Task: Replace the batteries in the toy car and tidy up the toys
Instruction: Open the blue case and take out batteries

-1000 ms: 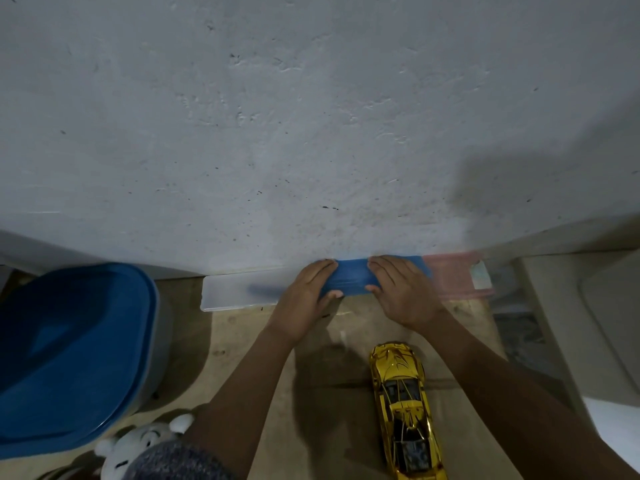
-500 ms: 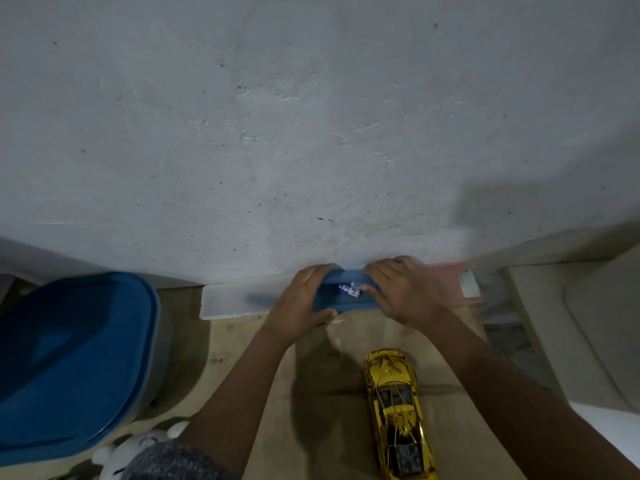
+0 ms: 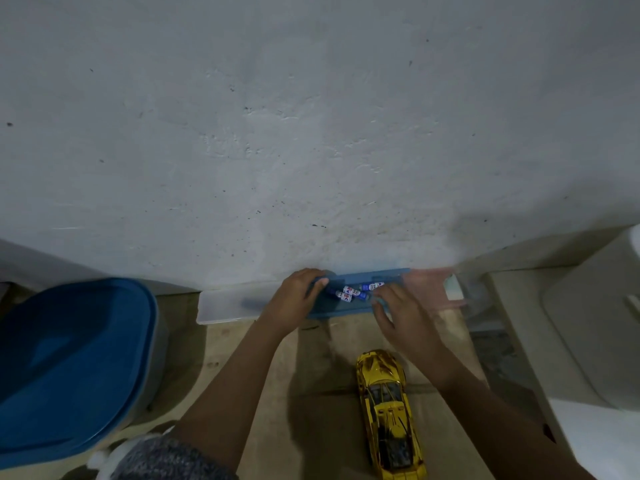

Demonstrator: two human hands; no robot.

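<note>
Batteries [image 3: 349, 293]: several loose cells lying in the blue tray [image 3: 341, 310] against the wall [image 3: 311, 150], between the two sets of fingertips.
Left hand [image 3: 298, 301]: fingers curled over the tray's left end, gripping it.
Right hand [image 3: 405, 318]: blurred, fingers spread, apparently holding nothing, tips just beside the cells.
Toy car [image 3: 388, 410]: gold, on the floor, nearer the wrists than the fingers.
Hazard: a hurried pinch may scatter the cells or tip the tray.
</note>
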